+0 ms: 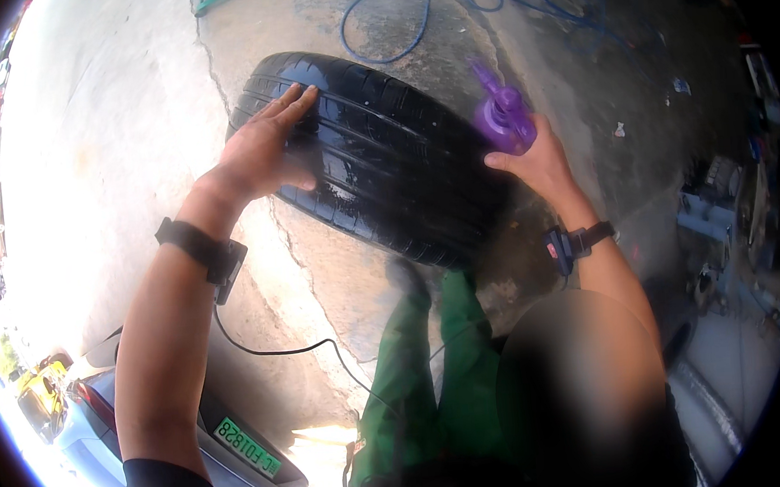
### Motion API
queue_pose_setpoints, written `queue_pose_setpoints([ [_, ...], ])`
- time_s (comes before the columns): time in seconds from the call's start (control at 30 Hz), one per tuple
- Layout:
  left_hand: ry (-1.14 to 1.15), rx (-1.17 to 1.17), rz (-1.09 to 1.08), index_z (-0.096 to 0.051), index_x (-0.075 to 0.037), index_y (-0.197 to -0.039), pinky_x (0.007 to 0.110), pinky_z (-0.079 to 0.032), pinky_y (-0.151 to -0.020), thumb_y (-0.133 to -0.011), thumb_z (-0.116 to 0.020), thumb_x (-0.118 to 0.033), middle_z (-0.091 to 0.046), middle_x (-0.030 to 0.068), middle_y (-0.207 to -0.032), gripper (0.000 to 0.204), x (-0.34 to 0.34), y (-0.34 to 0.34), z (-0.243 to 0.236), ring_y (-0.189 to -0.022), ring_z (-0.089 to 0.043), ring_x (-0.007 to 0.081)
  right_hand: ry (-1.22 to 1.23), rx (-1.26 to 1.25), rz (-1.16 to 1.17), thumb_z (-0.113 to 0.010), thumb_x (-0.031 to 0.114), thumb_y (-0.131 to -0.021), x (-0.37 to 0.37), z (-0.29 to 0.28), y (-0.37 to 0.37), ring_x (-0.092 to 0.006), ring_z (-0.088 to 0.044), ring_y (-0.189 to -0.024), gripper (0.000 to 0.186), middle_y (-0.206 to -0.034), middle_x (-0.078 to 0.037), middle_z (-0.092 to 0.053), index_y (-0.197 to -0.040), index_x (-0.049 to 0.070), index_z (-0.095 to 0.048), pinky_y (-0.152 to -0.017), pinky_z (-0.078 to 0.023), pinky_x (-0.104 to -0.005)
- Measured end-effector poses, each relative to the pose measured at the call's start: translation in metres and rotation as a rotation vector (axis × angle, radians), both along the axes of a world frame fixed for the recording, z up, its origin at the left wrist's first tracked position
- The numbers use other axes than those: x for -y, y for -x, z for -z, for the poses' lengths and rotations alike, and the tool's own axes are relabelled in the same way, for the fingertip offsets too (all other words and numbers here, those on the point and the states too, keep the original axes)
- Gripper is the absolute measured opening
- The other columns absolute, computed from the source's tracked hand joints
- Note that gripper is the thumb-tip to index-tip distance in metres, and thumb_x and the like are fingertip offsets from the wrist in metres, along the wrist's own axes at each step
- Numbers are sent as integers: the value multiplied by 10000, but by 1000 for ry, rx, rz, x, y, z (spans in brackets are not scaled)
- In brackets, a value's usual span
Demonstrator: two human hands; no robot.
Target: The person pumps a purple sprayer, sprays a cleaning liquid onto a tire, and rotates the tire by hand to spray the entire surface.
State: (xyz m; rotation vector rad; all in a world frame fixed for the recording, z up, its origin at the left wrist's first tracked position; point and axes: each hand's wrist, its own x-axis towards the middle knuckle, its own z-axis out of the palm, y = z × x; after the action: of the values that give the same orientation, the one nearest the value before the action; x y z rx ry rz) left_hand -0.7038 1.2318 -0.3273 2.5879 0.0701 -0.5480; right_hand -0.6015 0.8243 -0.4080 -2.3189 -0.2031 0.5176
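Note:
A black car tire [383, 144] stands on its tread in front of my feet, its upper tread wet and shiny. My left hand [266, 148] lies on the left part of the tread, fingers stretched out and thumb apart. At the tire's right end, my right hand [538, 161] is closed around a purple spray bottle [506, 118]. Its nozzle points away from me, and the bottle looks slightly blurred. The fingers behind the bottle are hidden; only the thumb shows clearly, near the tire's edge.
A blue hose [421, 38] lies coiled on the concrete floor [275, 288] at the far side. The back of a car [169, 440] is close at lower left. Grey machinery [709, 212] stands at right. A thin black cable [275, 351] hangs from my left wrist.

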Motion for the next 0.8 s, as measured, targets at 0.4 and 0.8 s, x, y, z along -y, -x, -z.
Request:
queue_pose_setpoints([
  [0.4,-33,-4,6,-338,-281,-1636,403,-358,-1253,-632,-863,-145,-292,41,-1711,1141,-12,2,2,-1536,-348,312,-243,-73,-64,-892,682,-681,0,33,15,-290,-628,-1151,1052,-1249,-141,-661,-1398,7,-521,-1025,-480,-418],
  [0.8,-77,16,223,-328,-389,-1617,447,-315,-1301,-525,-959,-27,-305,-27,-1700,1312,-39,-61,9,-1530,-363,267,-296,-208,36,-836,747,-713,-21,17,56,-247,-613,-1131,1060,-1219,-114,-648,-1389,-8,-526,-1018,-470,-386],
])
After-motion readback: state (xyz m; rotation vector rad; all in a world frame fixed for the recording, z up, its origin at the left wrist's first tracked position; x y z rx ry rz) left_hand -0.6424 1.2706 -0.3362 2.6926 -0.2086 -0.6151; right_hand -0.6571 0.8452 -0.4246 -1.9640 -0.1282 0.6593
